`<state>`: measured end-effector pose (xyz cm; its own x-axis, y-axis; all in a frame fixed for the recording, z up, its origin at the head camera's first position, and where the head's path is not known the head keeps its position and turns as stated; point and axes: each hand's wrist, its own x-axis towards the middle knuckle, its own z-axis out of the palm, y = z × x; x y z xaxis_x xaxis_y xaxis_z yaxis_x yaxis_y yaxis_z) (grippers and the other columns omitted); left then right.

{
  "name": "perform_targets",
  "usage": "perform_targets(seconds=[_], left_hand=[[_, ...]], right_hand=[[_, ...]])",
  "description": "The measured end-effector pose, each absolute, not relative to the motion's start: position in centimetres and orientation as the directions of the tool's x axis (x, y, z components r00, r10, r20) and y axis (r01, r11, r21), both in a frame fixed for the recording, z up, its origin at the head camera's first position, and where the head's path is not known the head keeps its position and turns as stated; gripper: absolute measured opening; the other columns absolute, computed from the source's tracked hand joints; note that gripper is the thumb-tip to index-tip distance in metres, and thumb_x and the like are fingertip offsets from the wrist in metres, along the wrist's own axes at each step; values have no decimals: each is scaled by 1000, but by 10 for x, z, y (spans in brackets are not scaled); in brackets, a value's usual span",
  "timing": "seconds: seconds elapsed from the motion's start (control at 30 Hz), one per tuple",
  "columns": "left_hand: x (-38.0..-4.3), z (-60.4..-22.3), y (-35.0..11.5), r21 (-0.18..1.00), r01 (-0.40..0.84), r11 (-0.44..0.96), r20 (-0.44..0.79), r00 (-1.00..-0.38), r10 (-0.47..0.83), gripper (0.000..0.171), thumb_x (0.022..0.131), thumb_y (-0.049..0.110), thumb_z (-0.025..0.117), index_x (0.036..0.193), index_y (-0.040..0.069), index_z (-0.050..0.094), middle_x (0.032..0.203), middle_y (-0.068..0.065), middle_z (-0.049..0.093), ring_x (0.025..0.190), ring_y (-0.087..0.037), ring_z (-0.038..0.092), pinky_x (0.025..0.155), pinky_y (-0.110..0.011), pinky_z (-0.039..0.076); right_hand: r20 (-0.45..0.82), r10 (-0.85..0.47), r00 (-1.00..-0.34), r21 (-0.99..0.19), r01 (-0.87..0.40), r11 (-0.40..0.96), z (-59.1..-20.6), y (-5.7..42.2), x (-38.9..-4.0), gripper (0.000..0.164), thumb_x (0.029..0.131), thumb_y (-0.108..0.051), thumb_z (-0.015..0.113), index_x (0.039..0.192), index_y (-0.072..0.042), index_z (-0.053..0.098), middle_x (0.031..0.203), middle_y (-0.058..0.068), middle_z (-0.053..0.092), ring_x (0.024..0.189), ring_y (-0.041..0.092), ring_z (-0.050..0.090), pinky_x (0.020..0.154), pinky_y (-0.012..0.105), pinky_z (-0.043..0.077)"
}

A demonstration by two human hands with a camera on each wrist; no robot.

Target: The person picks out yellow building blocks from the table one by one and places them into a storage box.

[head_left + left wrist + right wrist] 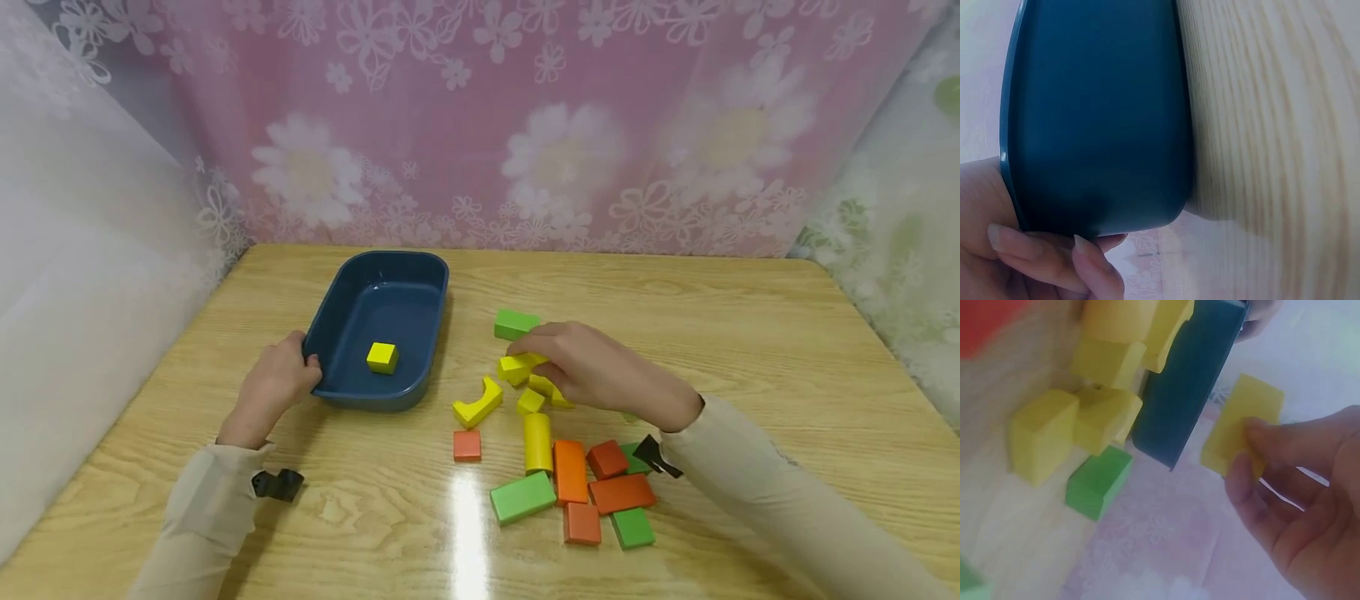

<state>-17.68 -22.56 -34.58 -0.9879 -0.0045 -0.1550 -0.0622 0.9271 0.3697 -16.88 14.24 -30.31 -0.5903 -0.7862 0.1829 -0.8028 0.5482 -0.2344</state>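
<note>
My left hand (273,382) grips the near left rim of a deep blue plastic tray (390,312). In the left wrist view its fingers (1044,259) curl against the tray's outer wall (1097,125). One yellow cube (382,357) lies inside the tray. To the right, my right hand (588,367) pinches a yellow rectangular block (1235,422) between thumb and fingers, held up over other yellow pieces. Below it are a small yellow block (531,401) and another yellow piece partly hidden by the hand. A yellow arch (478,405) lies between tray and hand.
A green block (516,324) sits behind the right hand. Nearer are a yellow cylinder (537,443), a red cube (467,446), a light green block (522,498), an orange block (570,472) and several red and green blocks. A floral curtain (480,125) borders the wooden table (360,500).
</note>
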Motion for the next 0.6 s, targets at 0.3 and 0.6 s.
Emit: perform_targets(seconds=[0.3,0.6], left_hand=[[-176,-344,-228,363,-64,929,-151,-989,-10,51,91,13,37,131,-19,33,114,-45,49,89,-46,56,65,-49,48],[-178,-347,-225,375,-58,925,-160,-987,3,48,91,13,37,129,-18,35,112,-44,51,85,-43,57,62,-47,48]], right_hand=[[179,-785,-592,-296,-794,531,-305,97,-207,33,83,2,62,115,-2,63,111,10,67,95,17,60,81,34,53],[224,-760,-610,-310,-784,538,-315,56,-232,29,84,0,62,113,-3,64,107,9,67,89,14,59,79,29,52]])
